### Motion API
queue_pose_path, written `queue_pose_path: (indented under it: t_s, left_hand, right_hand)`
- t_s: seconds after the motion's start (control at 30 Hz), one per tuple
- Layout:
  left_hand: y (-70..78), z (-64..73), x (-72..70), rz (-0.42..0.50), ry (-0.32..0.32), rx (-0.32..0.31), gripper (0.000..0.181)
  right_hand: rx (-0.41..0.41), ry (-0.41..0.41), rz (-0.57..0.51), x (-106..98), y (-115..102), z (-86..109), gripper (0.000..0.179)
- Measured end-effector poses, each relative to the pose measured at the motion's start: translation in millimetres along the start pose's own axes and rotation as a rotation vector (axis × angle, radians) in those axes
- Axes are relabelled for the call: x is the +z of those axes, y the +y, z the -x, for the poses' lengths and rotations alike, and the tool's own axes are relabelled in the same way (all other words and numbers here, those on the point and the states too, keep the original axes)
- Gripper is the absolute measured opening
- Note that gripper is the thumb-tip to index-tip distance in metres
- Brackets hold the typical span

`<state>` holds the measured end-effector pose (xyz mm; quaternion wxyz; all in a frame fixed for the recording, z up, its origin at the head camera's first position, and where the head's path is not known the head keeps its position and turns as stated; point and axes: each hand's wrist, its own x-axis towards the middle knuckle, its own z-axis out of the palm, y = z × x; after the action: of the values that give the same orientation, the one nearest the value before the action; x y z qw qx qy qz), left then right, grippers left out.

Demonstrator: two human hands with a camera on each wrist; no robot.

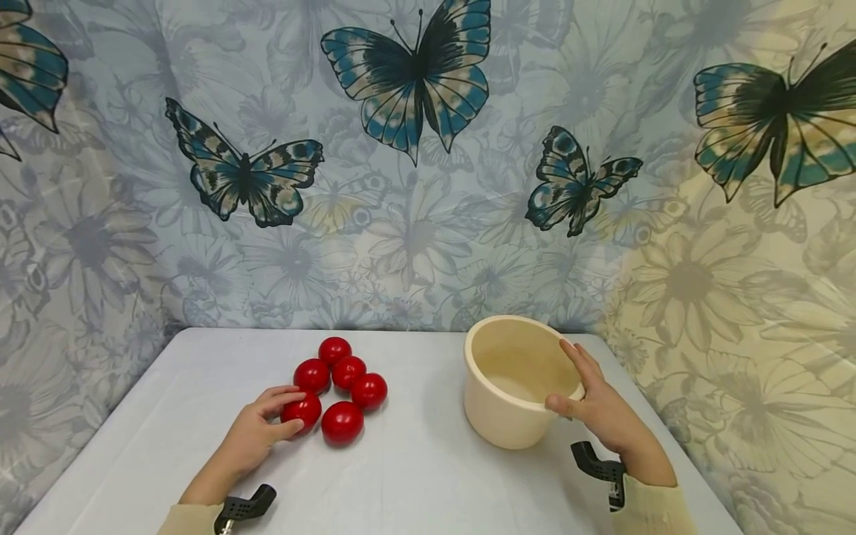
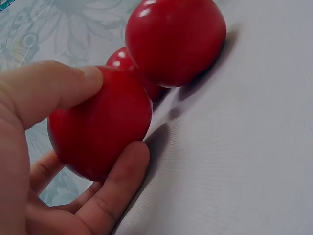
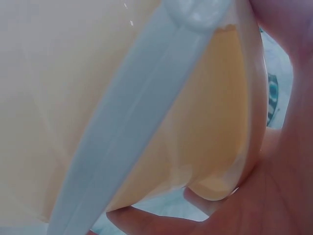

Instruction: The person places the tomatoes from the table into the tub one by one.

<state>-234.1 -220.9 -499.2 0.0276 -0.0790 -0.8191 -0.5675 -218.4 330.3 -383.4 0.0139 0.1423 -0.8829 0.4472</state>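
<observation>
My left hand holds a glossy red ball, thumb on one side and fingers on the other. The left wrist view shows the thumb pressed on the ball and fingertips curled at its lower side. Several more red balls sit in a loose cluster just to the right and behind it. Over on the right, my right hand grips the rim of a cream bucket, which stands upright. A pale handle crosses the bucket's wall in the right wrist view, with fingers bent around the rim's edge.
A white cloth covers the table, with the balls at left of centre and the bucket at right. Behind the table's far edge rises a butterfly-patterned backdrop, which also runs along both sides.
</observation>
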Motion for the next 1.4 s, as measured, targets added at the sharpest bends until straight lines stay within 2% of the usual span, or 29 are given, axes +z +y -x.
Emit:
queue_pose_path:
  t_s: [0.13, 0.3, 0.4, 0.53, 0.63, 0.77, 1.07, 1.4]
  left_hand:
    - [0.8, 1.5, -2.0, 0.139, -0.008, -0.045, 0.049]
    - [3.0, 3.1, -7.4, 0.229, 0.001, -0.079, 0.05]
    - [6.2, 2.9, -13.2, 0.21, 0.03, -0.067, 0.049]
    - [13.4, 1.0, -18.0, 0.11, 0.067, -0.007, 0.047]
    - [22.2, 1.0, -17.8, 0.139, 0.07, 0.031, 0.046]
    - [41.6, 0.0, -12.2, 0.245, 0.051, 0.052, 0.045]
    - [110.3, -19.5, 7.6, 0.346, -0.062, 0.109, 0.044]
    - [160.8, -34.4, 41.2, 0.291, -0.153, 0.151, 0.043]
  right_hand:
    - [-0.002, 0.008, -0.002, 0.7, 1.1, -1.4, 0.104]
    - [0.001, -0.001, -0.072, 1.6, 1.2, -1.6, 0.106]
    - [0.001, -0.005, -0.078, 1.1, 0.7, -1.3, 0.107]
    - [0.001, 0.0, -0.07, 0.2, 1.6, -0.1, 0.106]
    - [0.009, -0.004, -0.096, 1.4, 2.5, 0.3, 0.106]
    - [0.016, -0.007, -0.128, 3.8, 3.4, 0.0, 0.108]
    - [-0.004, 0.0, -0.074, 0.5, 2.7, -0.2, 0.108]
    - [-0.032, -0.013, -0.057, 4.1, 3.0, -1.1, 0.107]
